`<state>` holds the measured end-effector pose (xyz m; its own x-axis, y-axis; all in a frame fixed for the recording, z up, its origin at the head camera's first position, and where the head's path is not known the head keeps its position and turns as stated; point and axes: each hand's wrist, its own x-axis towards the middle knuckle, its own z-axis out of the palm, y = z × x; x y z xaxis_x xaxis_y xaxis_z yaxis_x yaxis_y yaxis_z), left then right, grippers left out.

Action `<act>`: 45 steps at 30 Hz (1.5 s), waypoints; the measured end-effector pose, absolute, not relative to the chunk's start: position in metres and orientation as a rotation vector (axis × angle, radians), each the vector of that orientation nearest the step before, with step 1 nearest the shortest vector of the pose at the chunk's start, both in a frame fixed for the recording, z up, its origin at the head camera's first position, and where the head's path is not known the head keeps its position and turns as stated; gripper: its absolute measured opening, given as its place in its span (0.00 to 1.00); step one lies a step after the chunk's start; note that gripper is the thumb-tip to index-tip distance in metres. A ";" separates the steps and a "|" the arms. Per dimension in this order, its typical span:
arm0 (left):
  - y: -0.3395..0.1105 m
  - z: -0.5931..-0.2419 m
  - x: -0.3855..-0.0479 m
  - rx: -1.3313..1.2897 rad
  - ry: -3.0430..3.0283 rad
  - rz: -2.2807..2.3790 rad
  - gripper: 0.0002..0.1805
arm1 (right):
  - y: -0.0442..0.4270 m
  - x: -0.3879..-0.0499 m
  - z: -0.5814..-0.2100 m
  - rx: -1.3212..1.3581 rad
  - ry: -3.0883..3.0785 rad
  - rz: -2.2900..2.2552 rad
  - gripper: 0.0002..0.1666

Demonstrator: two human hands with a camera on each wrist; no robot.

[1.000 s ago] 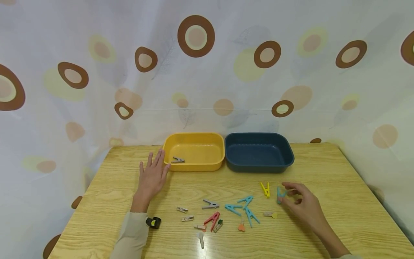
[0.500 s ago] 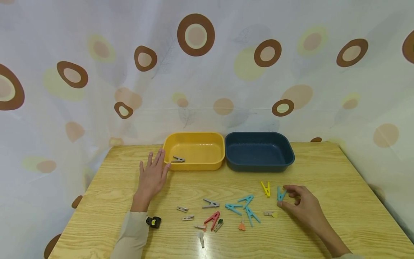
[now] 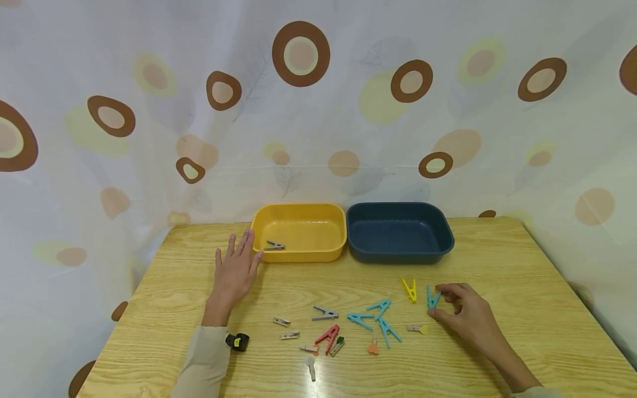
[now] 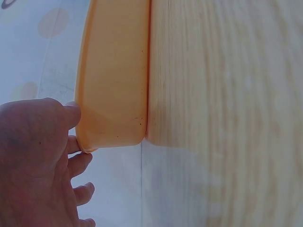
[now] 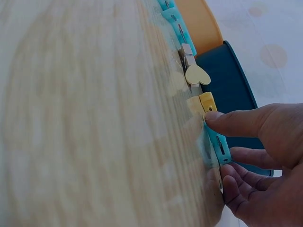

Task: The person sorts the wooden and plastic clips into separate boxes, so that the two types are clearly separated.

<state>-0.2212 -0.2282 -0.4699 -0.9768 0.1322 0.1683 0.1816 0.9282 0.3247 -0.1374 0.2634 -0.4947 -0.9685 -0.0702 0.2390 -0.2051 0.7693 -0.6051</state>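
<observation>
- At ten o'clock on the desk (image 3: 184, 293), read as a dial from the person's seat, a left hand (image 3: 234, 273) spreads straight fingers, touching a yellow tray's (image 3: 303, 256) end and gripping nothing; a hard push might drive that tray into its neighbor.
- Yellow tray, at eleven o'clock, carries one gray clip (image 3: 275, 245) toward its own seven o'clock corner.
- Two small wooden pegs (image 3: 290, 335) lie at eight o'clock, with another gray clip (image 3: 325, 314) nearer the dial's center.
- Crowded at seven o'clock: a red clip (image 3: 327, 338), with a green-topped peg (image 3: 337, 347) just beside it; fingers going for one could drag the other.
- Three light-blue clips (image 3: 390, 331) bunch at four o'clock, legs touching or nearly so; lifting one may snag the rest.
- Navy tray (image 3: 400, 258), at one o'clock, presents a raised near wall; a low carry toward it would likely bump there.
- Yellow clip (image 3: 411, 293) sits close at the pinched clip's ten o'clock, a heart-topped peg (image 3: 418, 329) at its seven; knuckles swinging left might sweep either aside.
- At three o'clock, a right hand (image 3: 468, 315) pinches a turquoise clip (image 3: 432, 301) narrowly between thumb and fingers. Whether it clears the desk cannot be told. So small a hold could let it twist or slip.
</observation>
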 end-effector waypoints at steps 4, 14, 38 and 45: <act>-0.228 -0.473 -0.221 -0.238 -2.949 -0.515 0.35 | 0.264 -0.136 -0.496 0.228 -2.741 0.983 0.29; -0.228 -0.475 -0.223 -0.242 -2.935 -0.517 0.35 | 0.261 -0.139 -0.489 0.280 -2.647 1.023 0.28; -0.228 -0.471 -0.221 -0.248 -2.937 -0.530 0.35 | 0.226 -0.148 -0.464 0.359 -2.595 1.110 0.30; -0.229 -0.472 -0.222 -0.248 -2.935 -0.528 0.36 | 0.211 -0.155 -0.460 0.382 -2.592 1.118 0.30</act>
